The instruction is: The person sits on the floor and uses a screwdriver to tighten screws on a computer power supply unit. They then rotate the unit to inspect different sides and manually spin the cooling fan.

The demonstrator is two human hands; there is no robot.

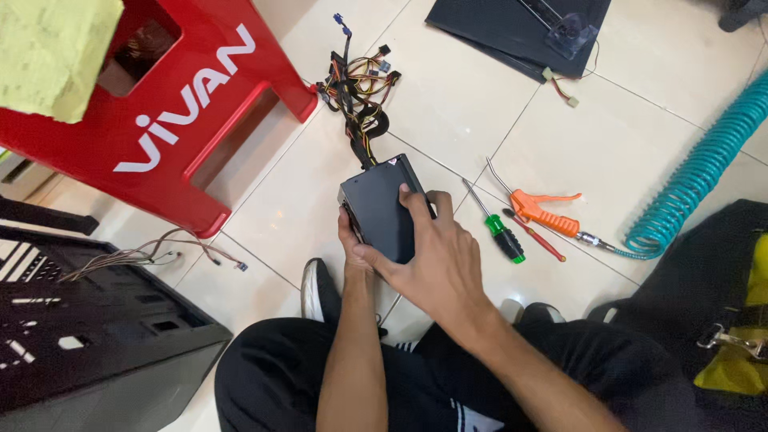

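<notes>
bright, even light; the white floor [472, 112] shines a little, shadows are soft, the edges look slightly bent.

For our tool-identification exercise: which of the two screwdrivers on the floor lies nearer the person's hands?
The green-and-black-handled screwdriver, lying just beside the right hand. The slimmer red one lies farther out, beside the orange air blow gun.

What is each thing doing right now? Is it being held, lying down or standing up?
Black power supply box: held off the floor, cables trailing.
Left hand: grips the box's near edge.
Right hand: laid over the box top.
Green screwdriver: lying on the tiles.
Orange air blow gun: lying flat, joined to the teal coiled hose.
Red stool: standing upright.
Black computer case: lying open.
</notes>
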